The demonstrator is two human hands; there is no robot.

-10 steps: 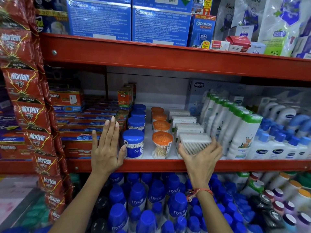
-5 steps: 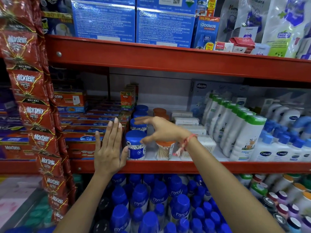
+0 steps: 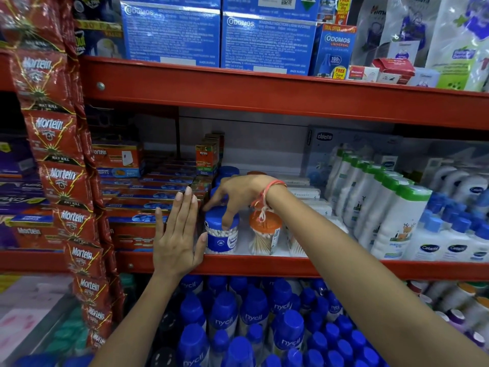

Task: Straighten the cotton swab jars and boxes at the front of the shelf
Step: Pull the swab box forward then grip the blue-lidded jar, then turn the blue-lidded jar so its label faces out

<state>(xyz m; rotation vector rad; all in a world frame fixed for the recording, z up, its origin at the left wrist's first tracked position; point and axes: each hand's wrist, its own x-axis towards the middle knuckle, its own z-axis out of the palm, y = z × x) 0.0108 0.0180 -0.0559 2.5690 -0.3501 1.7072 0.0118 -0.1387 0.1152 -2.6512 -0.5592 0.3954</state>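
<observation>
A blue-lidded cotton swab jar (image 3: 221,235) stands at the front of the red middle shelf (image 3: 238,266). My right hand (image 3: 238,193) reaches over it from above, fingers clasping its blue lid. My left hand (image 3: 180,234) is flat and upright just left of the jar, thumb touching its lower side. An orange-lidded jar (image 3: 265,234) stands to the right, partly behind my right wrist. Clear swab boxes (image 3: 304,242) sit further right, mostly hidden by my forearm. More blue jars line up behind the front one.
Stacked Mortein boxes (image 3: 143,205) lie left of the jars, and hanging Mortein sachets (image 3: 60,181) drape down the far left. White lotion bottles (image 3: 397,213) crowd the right. Blue-capped Nycil bottles (image 3: 238,321) fill the shelf below. Odomos boxes (image 3: 264,35) sit above.
My right hand left the clear swab box on the right, swung left across the orange jar and came down onto the blue jar's lid. My left hand stayed beside the jar.
</observation>
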